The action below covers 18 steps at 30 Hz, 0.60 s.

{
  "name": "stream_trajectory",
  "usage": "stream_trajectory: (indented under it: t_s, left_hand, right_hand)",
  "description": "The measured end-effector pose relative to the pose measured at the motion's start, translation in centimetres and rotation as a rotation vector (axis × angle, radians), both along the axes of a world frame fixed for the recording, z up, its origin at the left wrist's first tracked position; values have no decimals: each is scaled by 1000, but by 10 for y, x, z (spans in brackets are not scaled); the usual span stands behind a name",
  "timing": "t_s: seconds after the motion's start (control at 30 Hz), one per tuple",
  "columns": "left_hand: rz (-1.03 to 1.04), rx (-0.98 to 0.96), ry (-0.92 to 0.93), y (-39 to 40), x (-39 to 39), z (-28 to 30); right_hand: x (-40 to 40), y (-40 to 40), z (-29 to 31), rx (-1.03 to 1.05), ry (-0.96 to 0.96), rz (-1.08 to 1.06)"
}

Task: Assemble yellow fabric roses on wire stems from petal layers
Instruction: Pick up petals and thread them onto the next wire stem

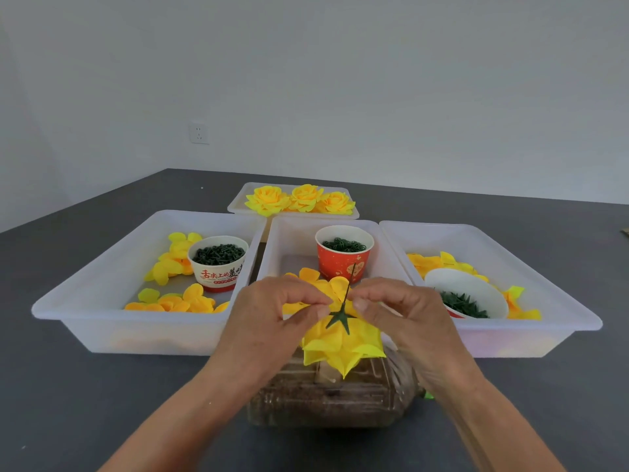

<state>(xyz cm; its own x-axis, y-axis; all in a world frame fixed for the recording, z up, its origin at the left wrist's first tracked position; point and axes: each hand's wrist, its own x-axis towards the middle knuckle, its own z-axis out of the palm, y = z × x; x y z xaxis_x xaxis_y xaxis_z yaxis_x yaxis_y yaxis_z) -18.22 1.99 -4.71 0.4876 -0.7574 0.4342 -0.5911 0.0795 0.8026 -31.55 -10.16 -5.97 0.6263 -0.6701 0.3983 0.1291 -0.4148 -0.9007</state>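
A yellow fabric rose (342,345) hangs upside down between my hands, its thin green wire stem (350,281) pointing up and away. A dark green star-shaped calyx (338,318) sits on the stem against the petals. My left hand (272,321) pinches the petal edge beside the stem with thumb and forefinger. From the right, my right hand (405,318) pinches at the stem just above the calyx. Loose yellow petal layers (313,279) lie behind in the middle tray (289,240).
A left tray (102,277) holds petals and a white cup of green parts (218,264). A red cup (343,257) stands in the middle tray. The right tray (531,281) has petals and a white bowl (466,294). Three finished roses (299,199) fill the far tray. A clear plastic container (326,396) lies below my hands.
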Motion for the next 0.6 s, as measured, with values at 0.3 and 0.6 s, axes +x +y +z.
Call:
stream_trajectory:
  t_s: [0.3,0.6]
  left_hand:
    - [59,94,-268,-8,-6,3]
    - [15,50,-129,-10,-5,-11]
  right_hand:
    - [5,8,-6,-204,76,-95]
    - [10,12,-27,-284,-71,-135]
